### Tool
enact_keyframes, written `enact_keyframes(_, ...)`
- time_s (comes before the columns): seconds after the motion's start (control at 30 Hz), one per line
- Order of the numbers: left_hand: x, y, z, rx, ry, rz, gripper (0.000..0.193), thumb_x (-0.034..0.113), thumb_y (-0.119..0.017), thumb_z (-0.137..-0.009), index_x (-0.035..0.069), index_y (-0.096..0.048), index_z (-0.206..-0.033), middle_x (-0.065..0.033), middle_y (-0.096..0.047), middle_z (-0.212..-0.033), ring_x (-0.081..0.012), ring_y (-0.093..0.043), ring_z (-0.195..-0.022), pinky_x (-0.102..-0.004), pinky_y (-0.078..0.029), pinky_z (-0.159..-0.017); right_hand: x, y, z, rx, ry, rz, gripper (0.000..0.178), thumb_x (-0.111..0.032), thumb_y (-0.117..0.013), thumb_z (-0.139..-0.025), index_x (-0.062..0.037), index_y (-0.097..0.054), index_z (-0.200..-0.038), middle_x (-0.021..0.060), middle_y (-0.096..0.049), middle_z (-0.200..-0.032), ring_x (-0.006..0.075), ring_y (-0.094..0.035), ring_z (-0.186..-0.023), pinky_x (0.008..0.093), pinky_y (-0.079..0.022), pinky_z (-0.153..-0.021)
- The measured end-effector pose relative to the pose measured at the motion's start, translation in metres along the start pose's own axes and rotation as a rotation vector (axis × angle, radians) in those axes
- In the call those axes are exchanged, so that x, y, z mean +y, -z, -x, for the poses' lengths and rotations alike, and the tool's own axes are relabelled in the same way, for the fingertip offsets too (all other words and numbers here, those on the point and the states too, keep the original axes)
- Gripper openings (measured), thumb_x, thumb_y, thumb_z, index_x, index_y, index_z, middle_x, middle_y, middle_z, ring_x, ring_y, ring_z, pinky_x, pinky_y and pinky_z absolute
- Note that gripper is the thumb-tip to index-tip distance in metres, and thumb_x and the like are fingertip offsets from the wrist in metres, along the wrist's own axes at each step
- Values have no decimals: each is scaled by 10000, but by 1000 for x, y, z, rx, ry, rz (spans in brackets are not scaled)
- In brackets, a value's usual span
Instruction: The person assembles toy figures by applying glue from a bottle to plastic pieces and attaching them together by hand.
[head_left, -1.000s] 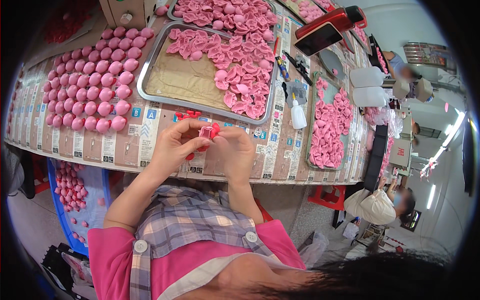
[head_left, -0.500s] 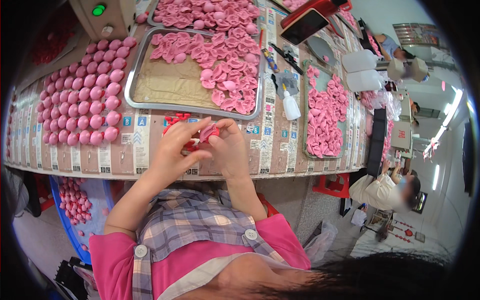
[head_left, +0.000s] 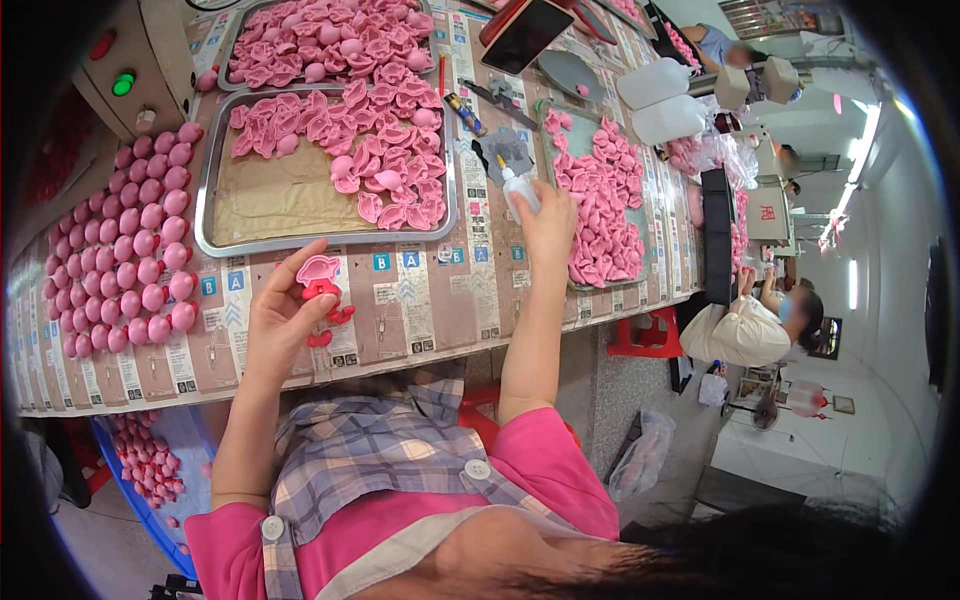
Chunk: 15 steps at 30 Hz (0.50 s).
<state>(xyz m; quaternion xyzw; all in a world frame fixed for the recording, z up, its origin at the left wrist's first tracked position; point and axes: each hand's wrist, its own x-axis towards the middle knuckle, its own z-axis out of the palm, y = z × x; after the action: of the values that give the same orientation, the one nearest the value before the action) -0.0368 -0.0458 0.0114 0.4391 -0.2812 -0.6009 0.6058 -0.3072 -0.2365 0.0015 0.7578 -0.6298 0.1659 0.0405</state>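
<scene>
Holding a small pink moulded piece (head_left: pixel 318 272) up in the left hand (head_left: pixel 285 320), fingers curled about its lower edge and thumb against its side, just above the near strip of the label-covered workbench (head_left: pixel 420 310). Beside and below the palm, red pieces (head_left: pixel 330 315) of the same kind, partly hidden, so hard to tell whether gripped or lying on the bench. Reaching farther right with the right hand (head_left: pixel 548 228), closed around a small white squeeze bottle (head_left: pixel 520 190) with a thin nozzle, just left of the right-hand tray of pink pieces (head_left: pixel 605 200). Judging by the thin, curled shells: very light, soft and bendable, probably rubbery, not fragile, likely to deform if squeezed hard. Best taken at the rim or edge between thumb and fingertip, lightly, keeping the hollow face free. Bottle likely light and soft-walled, best gripped around the body, nozzle left clear. Lying beyond the left hand, a steel tray (head_left: pixel 215 215) half filled with loose pink shells, another tray (head_left: pixel 235 50) farther off, and rows of round pink caps (head_left: pixel 140 250) on the far left.
</scene>
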Motion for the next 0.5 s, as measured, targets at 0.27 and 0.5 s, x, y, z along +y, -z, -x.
enact_keyframes(0.27,0,3,1,-41,-17,-51,390,-12,-593,-733,16,-428,-1086,-40,-503,-991,-85,-503,-897,-227,-434,-785,-14,-4,13,-26,-198,-286,456,-363,-663,-676,37,-538,-855,184,-579,-717,292,-562,-662,369,-427,-586)
enact_keyframes(0.5,-3,1,2,-83,0,-55,416,-2,-603,-735,22,-426,-1111,-31,-500,-997,-74,-508,-881,-203,-425,-751,-83,64,46,-76,-253,-1261,391,-221,-761,-621,-25,-510,-849,40,-561,-779,89,-542,-704,206,-430,-606)
